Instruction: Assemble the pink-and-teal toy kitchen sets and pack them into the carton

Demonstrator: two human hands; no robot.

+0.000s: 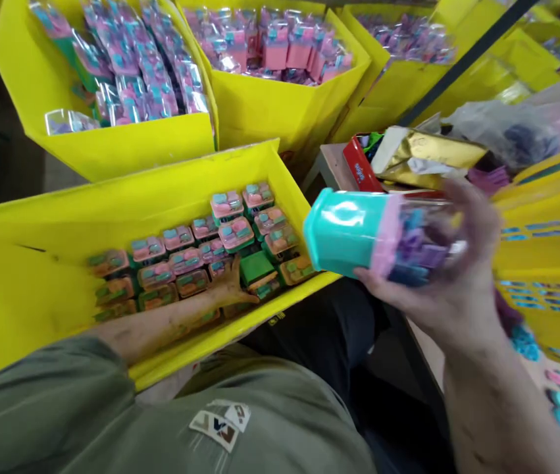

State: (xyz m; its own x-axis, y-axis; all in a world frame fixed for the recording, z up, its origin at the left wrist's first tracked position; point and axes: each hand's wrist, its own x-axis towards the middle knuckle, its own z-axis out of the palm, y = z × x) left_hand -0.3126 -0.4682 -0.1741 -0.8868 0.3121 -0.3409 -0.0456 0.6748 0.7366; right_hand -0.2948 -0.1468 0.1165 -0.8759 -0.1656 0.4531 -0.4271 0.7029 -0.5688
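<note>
My right hand (457, 283) is closed round the clear top of a turquoise plastic tub (343, 230). The tub lies sideways in the air, base pointing left, with a pink rim and purple and blue pieces behind the clear part. My left hand (233, 286) reaches down into a long yellow box (62, 214), thumb and fingers set against the side of a tilted green container (258, 268). Around it stand rows of similar small tubs (185, 261) with clear tops and pink, blue, green or orange pieces. Some of the left fingers are hidden among them.
Yellow boxes (280, 108) full of packed tubs line the back. At right are a red carton (358, 168), gold packaging (432, 158), a clear plastic bag (501, 125) and a yellow basket (546, 257). A dark bar (467, 59) slants across the upper right.
</note>
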